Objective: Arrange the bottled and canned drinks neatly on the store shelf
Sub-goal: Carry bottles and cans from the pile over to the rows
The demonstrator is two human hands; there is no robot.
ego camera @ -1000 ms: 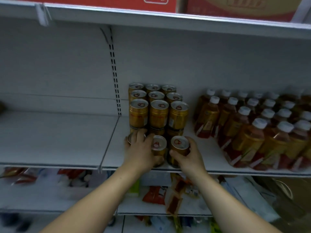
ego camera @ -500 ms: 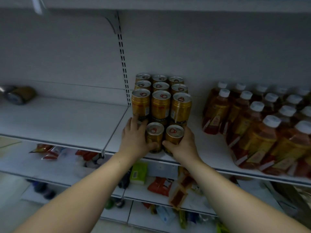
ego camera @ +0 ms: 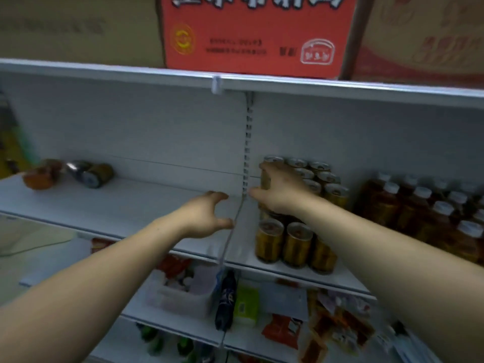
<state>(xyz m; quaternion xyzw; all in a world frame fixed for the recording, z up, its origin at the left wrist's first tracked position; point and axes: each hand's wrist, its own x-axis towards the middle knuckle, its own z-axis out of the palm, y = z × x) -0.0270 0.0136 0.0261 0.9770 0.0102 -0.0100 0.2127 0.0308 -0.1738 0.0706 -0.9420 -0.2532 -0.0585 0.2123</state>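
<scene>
Two tiers of gold metal drink cans with silver tops [ego camera: 296, 244] stand packed together on the white metal store shelf [ego camera: 104, 205], just right of the seam between its two panels. Your right hand [ego camera: 280, 189] lies against the upper left corner of that stack, its fingers [ego camera: 269, 167] laid over the top of the leftmost upper can and its thumb pointing left, clear of the cans. You cannot tell from this angle whether that hand grips the can or only rests on it. Your left hand [ego camera: 207, 214] hovers above the bare panel just left of the seam, fingers loosely curved and released, holding nothing, near the stack but apart from it. Right of the cans, with a gap between, stand rows of amber plastic bottles with white caps [ego camera: 419, 205]. Far along the shelf to your left, one dark can [ego camera: 90, 174] lies on its side, well apart from both hands. A red printed cardboard box [ego camera: 256, 35] sits on the shelf above.
</scene>
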